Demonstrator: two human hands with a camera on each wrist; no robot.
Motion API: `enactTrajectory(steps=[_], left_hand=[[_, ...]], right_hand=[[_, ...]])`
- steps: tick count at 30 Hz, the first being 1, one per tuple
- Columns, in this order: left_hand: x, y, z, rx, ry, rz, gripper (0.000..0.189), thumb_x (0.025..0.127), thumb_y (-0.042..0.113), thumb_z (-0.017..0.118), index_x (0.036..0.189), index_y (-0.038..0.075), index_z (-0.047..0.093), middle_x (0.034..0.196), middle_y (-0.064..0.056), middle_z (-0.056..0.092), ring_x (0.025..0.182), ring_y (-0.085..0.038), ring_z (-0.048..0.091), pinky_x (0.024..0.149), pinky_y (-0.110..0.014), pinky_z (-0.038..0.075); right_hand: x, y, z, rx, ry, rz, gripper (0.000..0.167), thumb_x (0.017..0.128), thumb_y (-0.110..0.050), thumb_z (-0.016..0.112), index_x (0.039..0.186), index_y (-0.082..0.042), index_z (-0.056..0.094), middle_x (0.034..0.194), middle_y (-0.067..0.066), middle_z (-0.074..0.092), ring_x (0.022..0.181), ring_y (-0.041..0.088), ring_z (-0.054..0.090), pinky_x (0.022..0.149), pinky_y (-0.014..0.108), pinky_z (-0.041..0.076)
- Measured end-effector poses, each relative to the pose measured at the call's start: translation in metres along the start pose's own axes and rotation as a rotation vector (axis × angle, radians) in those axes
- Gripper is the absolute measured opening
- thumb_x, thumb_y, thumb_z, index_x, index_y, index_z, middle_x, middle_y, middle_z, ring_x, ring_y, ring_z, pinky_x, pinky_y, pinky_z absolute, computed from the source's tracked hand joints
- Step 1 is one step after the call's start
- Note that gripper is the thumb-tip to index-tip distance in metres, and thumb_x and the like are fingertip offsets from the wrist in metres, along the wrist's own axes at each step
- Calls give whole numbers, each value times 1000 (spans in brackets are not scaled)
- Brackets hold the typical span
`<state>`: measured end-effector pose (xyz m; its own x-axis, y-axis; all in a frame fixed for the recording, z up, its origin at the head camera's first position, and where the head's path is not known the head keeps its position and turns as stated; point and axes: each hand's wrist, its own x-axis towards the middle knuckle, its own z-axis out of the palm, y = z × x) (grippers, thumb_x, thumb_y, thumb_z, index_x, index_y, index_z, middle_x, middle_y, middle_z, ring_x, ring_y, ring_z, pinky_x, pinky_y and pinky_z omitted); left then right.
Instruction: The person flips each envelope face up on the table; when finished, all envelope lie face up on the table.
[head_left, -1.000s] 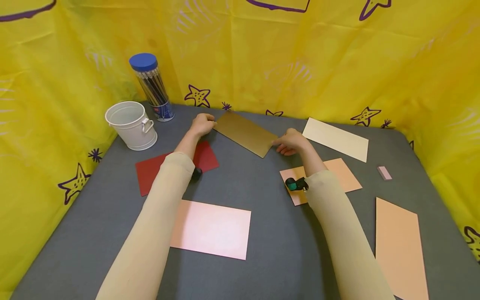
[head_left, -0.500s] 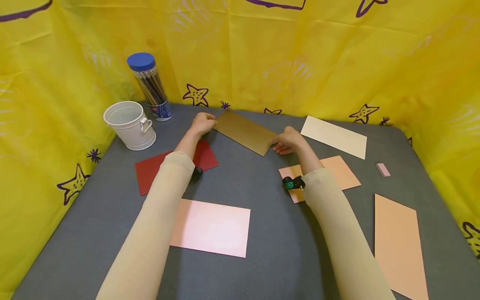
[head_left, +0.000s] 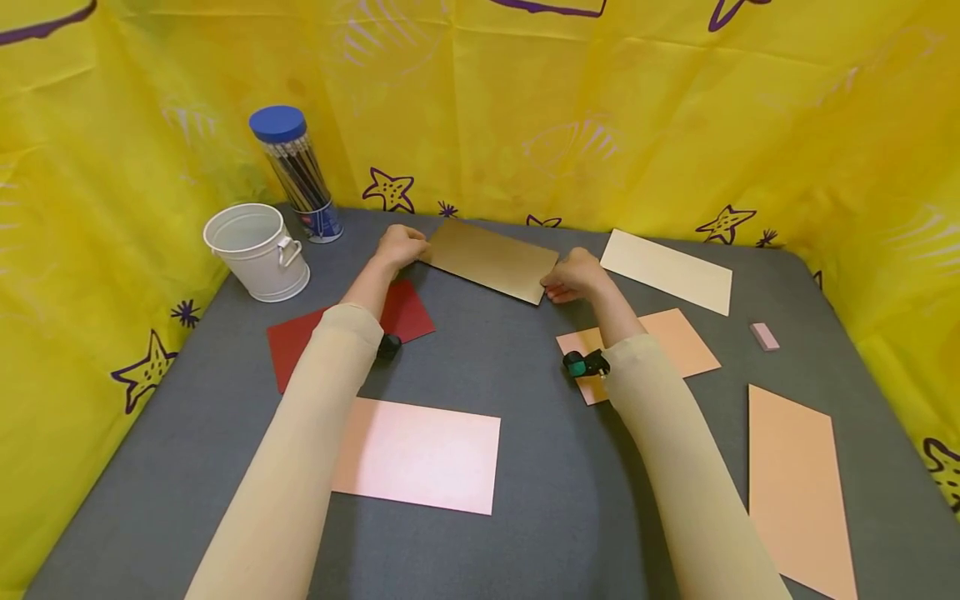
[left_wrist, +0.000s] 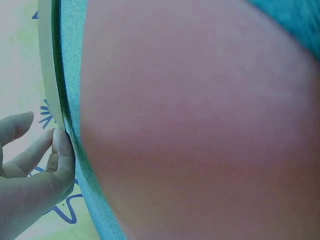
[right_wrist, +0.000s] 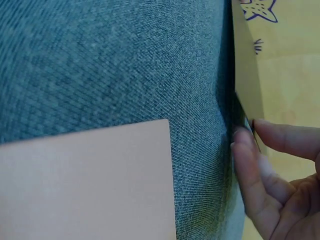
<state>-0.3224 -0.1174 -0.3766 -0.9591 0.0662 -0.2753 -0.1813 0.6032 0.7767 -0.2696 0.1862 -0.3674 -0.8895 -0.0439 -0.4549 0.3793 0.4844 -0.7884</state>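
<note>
A gold-brown rectangular card (head_left: pixel 487 258) lies at the back middle of the table, its right end tilted a little up. My left hand (head_left: pixel 400 248) pinches its left end between thumb and fingers. At the opposite end my right hand (head_left: pixel 576 275) grips the right edge. The right wrist view shows thumb and fingertips on either side of the thin card (right_wrist: pixel 247 75), which leans up off the cloth. Under my left forearm lies a red card (head_left: pixel 408 310), partly hidden. A peach card (head_left: pixel 681 342) lies beneath my right wrist.
A cream card (head_left: pixel 667 271) lies back right, a pink eraser (head_left: pixel 765 337) near it. Another peach card (head_left: pixel 798 492) and a pink card (head_left: pixel 427 457) lie nearer. At back left stand a white bucket (head_left: pixel 262 267) and a blue-lidded tub of pencils (head_left: pixel 300 175). Yellow cloth (head_left: pixel 495 108) hangs behind.
My right hand has taken hold of the card's right end, which has risen and swung slightly back. My left hand has shifted slightly left.
</note>
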Motion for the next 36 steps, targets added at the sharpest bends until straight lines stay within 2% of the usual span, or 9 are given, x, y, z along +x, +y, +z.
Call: enactTrajectory(steps=[5, 7, 9, 12, 15, 20, 27, 32, 36], left_hand=[[-2, -1, -2, -52, -3, -3, 46, 89, 9, 61, 134, -1, 59, 125, -17, 62, 87, -11, 56, 81, -22, 48], [-3, -3, -4, -66, -4, 3, 42, 92, 11, 61, 132, -3, 60, 119, -16, 63, 75, -6, 56, 77, -19, 50], [-4, -5, -6, -86, -10, 13, 38, 95, 12, 61, 130, -4, 62, 113, -14, 62, 70, -3, 54, 76, -19, 50], [-6, -7, -10, -91, -17, 20, 35, 96, 13, 60, 128, -3, 63, 107, -9, 61, 69, -2, 53, 76, -20, 51], [-6, -7, -14, -106, -27, 30, 35, 96, 13, 61, 128, -4, 63, 107, -9, 61, 71, -2, 55, 77, -18, 53], [-7, -6, -20, -162, -38, 56, 37, 96, 14, 63, 128, -4, 61, 114, -9, 61, 78, -2, 57, 78, -14, 54], [-8, -10, -25, -310, -49, 96, 31, 95, 11, 64, 121, -5, 60, 78, 12, 62, 69, -2, 58, 71, -16, 55], [-7, -12, -29, -463, -72, 98, 22, 95, 6, 62, 115, -3, 59, 71, 10, 67, 65, -4, 64, 66, -18, 57], [-12, -11, -34, -507, -93, 63, 25, 96, 7, 61, 119, -3, 57, 73, 8, 71, 68, -5, 70, 70, -19, 59]], right_hand=[[-1, 0, -5, 55, 9, -34, 12, 89, 2, 68, 87, 2, 55, 65, 2, 62, 56, 11, 63, 58, 23, 58], [-2, -1, -6, 65, 9, -39, 17, 89, 2, 67, 93, 2, 51, 67, 2, 61, 56, 10, 63, 57, 22, 58], [-3, -1, -7, 75, 7, -40, 24, 90, 1, 67, 104, 2, 48, 70, 3, 61, 56, 10, 63, 57, 21, 58], [-3, -2, -9, 101, 9, -42, 36, 89, 0, 68, 117, 5, 45, 73, 3, 62, 56, 10, 64, 58, 22, 58], [-2, -3, -12, 120, 31, -55, 38, 90, -2, 69, 120, 5, 47, 73, 2, 63, 57, 10, 64, 59, 23, 59], [-3, -3, -16, 157, 82, -122, 22, 91, -8, 68, 107, 1, 56, 75, 0, 63, 60, 11, 65, 62, 25, 61], [-2, -2, -17, 239, 91, -186, 14, 92, -9, 68, 97, -3, 57, 77, -7, 65, 67, 10, 68, 68, 26, 62], [-2, -4, -15, 273, 101, -186, 13, 92, -11, 69, 94, -8, 57, 85, -8, 64, 67, 9, 65, 67, 24, 61], [-1, -7, -11, 277, 96, -188, 15, 93, -11, 67, 94, -10, 53, 91, -4, 62, 65, 9, 64, 67, 26, 61]])
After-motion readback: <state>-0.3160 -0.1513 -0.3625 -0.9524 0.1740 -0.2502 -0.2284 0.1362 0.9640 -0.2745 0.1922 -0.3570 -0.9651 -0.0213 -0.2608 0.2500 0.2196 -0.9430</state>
